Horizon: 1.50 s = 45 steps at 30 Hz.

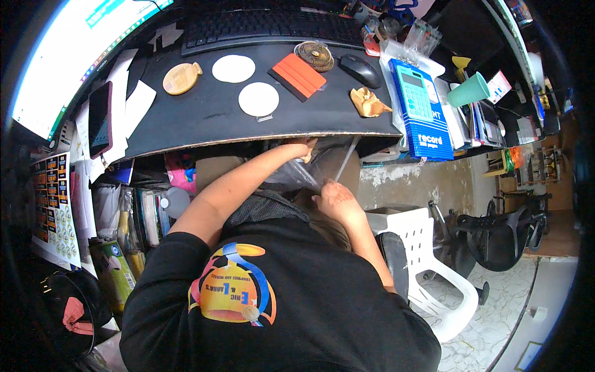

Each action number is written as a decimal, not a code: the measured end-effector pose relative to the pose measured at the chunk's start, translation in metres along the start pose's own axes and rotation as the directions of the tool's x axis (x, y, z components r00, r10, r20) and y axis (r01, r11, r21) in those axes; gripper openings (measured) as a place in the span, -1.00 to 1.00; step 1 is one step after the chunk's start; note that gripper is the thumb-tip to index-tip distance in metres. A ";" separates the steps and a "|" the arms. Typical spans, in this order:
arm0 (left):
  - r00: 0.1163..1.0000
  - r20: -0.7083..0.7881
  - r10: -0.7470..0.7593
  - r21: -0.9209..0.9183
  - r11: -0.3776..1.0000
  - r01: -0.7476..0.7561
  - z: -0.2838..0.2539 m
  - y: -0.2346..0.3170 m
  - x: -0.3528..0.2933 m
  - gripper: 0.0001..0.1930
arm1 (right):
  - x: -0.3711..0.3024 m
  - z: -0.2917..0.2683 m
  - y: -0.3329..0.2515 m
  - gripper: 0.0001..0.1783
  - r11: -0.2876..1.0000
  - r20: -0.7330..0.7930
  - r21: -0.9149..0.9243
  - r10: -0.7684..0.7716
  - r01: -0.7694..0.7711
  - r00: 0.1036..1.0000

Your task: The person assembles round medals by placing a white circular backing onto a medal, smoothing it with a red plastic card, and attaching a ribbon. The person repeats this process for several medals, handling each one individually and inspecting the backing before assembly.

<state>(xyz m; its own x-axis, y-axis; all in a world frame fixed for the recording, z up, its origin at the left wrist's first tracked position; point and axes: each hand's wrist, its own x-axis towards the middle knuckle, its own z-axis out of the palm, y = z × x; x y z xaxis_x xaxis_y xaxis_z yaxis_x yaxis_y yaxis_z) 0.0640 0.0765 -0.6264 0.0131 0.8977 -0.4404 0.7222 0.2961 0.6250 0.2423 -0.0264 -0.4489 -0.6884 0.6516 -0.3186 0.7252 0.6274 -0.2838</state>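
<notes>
Over my lap, just below the front edge of the desk, a crumpled sheet of clear plastic [302, 173] stretches between my two hands. My left hand [300, 150] is closed at its upper end, with the fingers partly hidden by the desk edge. Lower and to the right, my right hand [336, 197] pinches the plastic's other end. On the desk above them lie two white discs [233, 69], a round wooden medal [182, 79], an orange squeegee with a dark edge [299, 75] and a coiled patterned ribbon [314, 56].
A crumpled brown scrap [369, 103], a black mouse [359, 70] and a keyboard [273, 30] are on the desk. A calculator [414, 93] rests on a blue record book [427, 139] at right, near a green cup [468, 90]. A phone [100, 118] lies left; a white chair [427, 266] stands right.
</notes>
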 end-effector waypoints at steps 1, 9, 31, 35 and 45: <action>0.992 -0.123 0.014 0.090 0.996 -0.003 0.001 0.000 -0.001 -0.66 | 0.000 -0.001 0.000 -0.62 1.000 -0.010 -0.017 -0.013 0.013 1.000; 0.889 0.066 0.453 0.265 0.851 -0.453 -0.053 0.085 -0.107 -0.75 | -0.003 -0.007 0.002 -0.55 0.999 0.045 0.023 0.031 -0.032 0.999; 0.051 -0.555 0.830 0.531 0.401 -0.747 -0.088 0.153 -0.128 -0.75 | -0.006 0.006 0.020 -0.58 0.987 -0.117 0.162 0.008 0.011 0.993; 0.294 -0.361 0.885 0.437 0.439 -0.785 -0.039 0.107 -0.119 -0.70 | -0.004 0.020 0.022 -0.59 0.988 0.032 0.153 -0.013 0.007 0.999; 0.898 0.273 0.346 0.478 0.761 -0.439 -0.022 0.045 -0.060 -0.64 | -0.006 0.021 -0.007 -0.49 0.969 -0.027 0.216 -0.113 0.116 0.993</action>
<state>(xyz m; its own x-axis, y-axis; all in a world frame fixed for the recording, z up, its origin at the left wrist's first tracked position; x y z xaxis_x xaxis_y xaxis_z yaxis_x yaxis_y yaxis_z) 0.0800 0.0432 -0.5578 0.4503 0.8191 -0.3554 0.8744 -0.3240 0.3612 0.2418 -0.0431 -0.4638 -0.7661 0.5878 -0.2598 0.6262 0.5917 -0.5078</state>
